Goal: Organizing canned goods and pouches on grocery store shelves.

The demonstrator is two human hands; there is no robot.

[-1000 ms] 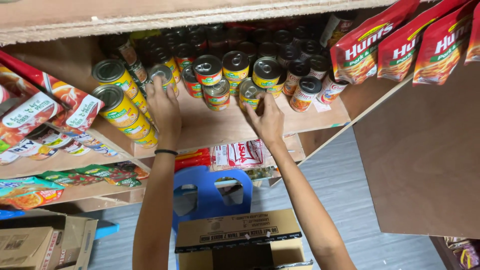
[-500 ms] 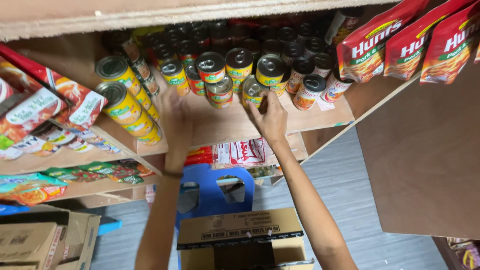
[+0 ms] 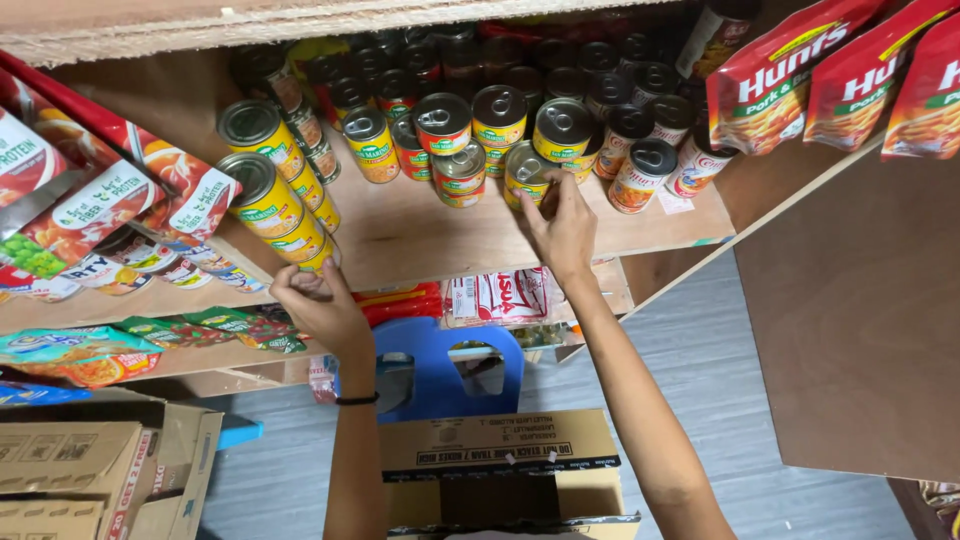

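Up top, can in hand: a small round tin [image 3: 527,172] with a silver pull-tab lid and a yellow and green label, standing at the front of the wooden shelf [image 3: 420,235], touching the cans beside it.
Neighbouring cans: the same kind of tin stands in rows behind and to both sides, some stacked two high; a can with a red and green label [image 3: 459,172] is just beside it on the left, and white-labelled cans [image 3: 640,172] stand to its right.
Side stack: taller yellow cans [image 3: 262,195] lie in a column along the shelf's left divider.
Right hand [image 3: 562,225]: fingers curled around the tin from the front and side, thumb and fingertips pressing its wall, a closed grip on it.
Left hand [image 3: 322,305]: lowered to the front edge of the shelf, just under the yellow cans; fingers bent inward in a loose curl, and whether they hold anything cannot be told. A dark band sits on its wrist.
Cardboard box [image 3: 500,465]: on the floor below the arms, top flaps open, its inside dark and the contents unseen.
Blue stool [image 3: 440,365]: behind the box, under the shelf.
Red pouches [image 3: 800,85]: hanging at upper right.
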